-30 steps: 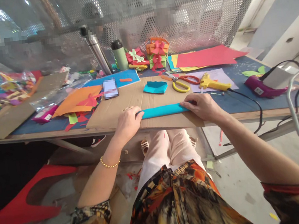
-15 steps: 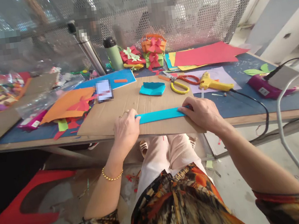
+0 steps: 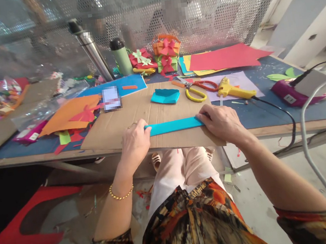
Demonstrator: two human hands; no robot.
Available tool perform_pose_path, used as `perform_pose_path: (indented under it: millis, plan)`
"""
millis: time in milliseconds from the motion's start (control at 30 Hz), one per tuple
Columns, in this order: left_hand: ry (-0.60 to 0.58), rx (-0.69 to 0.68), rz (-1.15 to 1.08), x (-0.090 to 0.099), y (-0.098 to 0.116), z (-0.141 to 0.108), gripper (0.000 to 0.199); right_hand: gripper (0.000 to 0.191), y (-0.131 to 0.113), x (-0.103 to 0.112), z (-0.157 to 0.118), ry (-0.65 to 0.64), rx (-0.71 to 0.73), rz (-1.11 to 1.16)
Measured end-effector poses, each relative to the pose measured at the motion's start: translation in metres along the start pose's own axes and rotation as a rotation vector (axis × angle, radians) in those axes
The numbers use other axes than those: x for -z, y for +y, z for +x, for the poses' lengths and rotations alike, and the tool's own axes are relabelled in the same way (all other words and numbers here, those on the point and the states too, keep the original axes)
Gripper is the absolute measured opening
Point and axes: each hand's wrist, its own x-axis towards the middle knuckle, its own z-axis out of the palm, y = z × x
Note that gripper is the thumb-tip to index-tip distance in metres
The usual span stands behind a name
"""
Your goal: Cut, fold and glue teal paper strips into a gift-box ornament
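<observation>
A long blue paper strip (image 3: 175, 126) stretches level between my two hands, just over a brown cardboard sheet (image 3: 138, 113). My left hand (image 3: 137, 139) pinches its left end, thumb on top. At the right end, my right hand (image 3: 219, 120) grips the strip between thumb and curled fingers; the fingertips are partly hidden. Beyond the strip lies a small folded blue paper piece (image 3: 166, 96). Scissors with yellow and orange handles (image 3: 195, 94) rest on the cardboard's far right, and a yellow glue gun (image 3: 233, 89) lies behind my right hand.
A phone (image 3: 110, 98) and orange paper sheets (image 3: 69, 111) lie to the left. Behind stand a green bottle (image 3: 121, 59), a steel flask (image 3: 93, 53) and stacked paper baskets (image 3: 167, 54). Red paper (image 3: 226, 58) is at the back right. A purple power strip (image 3: 288, 94) trails cables on the right.
My hands still hold the strip at both ends. My left hand has shifted very slightly left, and the view has moved a little.
</observation>
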Motion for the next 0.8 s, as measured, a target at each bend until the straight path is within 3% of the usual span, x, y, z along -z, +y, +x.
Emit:
perform_pose_path:
  millis: [167, 400, 567, 700, 800]
  plan:
    - [-0.048, 0.030, -0.029, 0.005, 0.000, 0.003, 0.013, 0.024, -0.001, 0.000, 0.000, -0.009, -0.003, -0.019]
    - [0.003, -0.015, -0.023, 0.001, -0.003, 0.003, 0.013, 0.024, -0.001, 0.000, 0.000, -0.003, -0.007, -0.016]
    - [0.023, 0.057, -0.050, -0.005, -0.002, 0.002, 0.003, 0.024, -0.005, 0.003, 0.001, -0.039, -0.043, -0.023]
    - [0.071, 0.130, -0.040, -0.009, 0.003, -0.002, 0.031, 0.025, -0.006, 0.005, 0.001, -0.056, -0.065, -0.028]
    - [0.073, 0.171, -0.024, -0.012, 0.005, -0.005, 0.039, 0.026, -0.006, 0.004, 0.001, -0.067, -0.073, -0.040]
